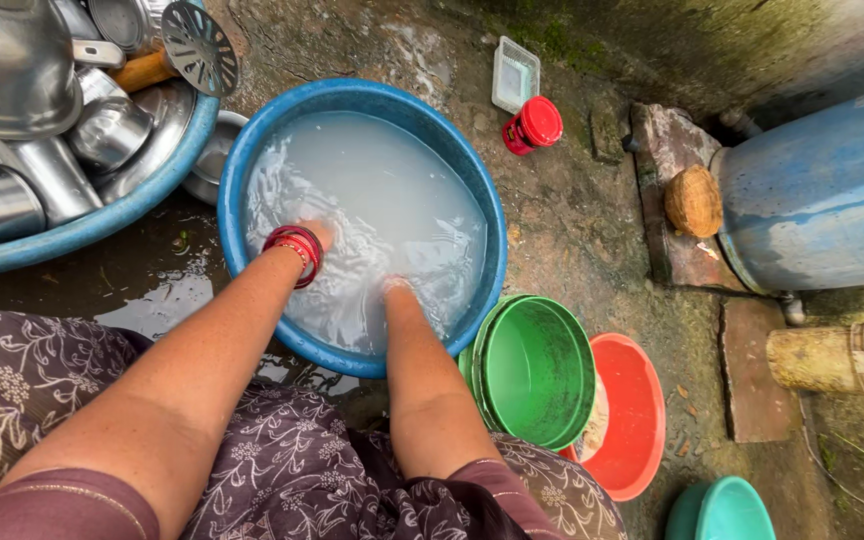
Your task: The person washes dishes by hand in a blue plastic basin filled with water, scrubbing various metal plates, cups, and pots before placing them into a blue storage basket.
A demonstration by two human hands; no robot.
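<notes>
Both hands are plunged into milky, cloudy water: the left hand (320, 232) goes under just past the red bangles (295, 254) on its wrist, and the right hand (395, 288) is sunk to the wrist nearer the middle, so whether either one is clenched, spread or holding something below the surface cannot be told. The water fills a round blue plastic basin (242, 150) that sits on wet, muddy ground directly in front of the person's knees, which are covered by dark floral-print cloth (292, 470). To the left, a second, larger blue plastic tub (102, 222) holds a heap of shiny steel cups, pots and a perforated ladle (199, 47) with a wooden handle. A small steel bowl (214, 155) lies between the two blue vessels. Just right of the basin stands a green plastic bowl (537, 370), tilted and nested against a red plastic bowl (637, 420), with a teal bowl (722, 512) nearer the bottom edge. Beyond the basin lie a red-lidded jar (534, 125) and a pale rectangular plastic tray (515, 74), close beside each other. A large blue metal drum (822, 190) lies on its side at the right.
</notes>
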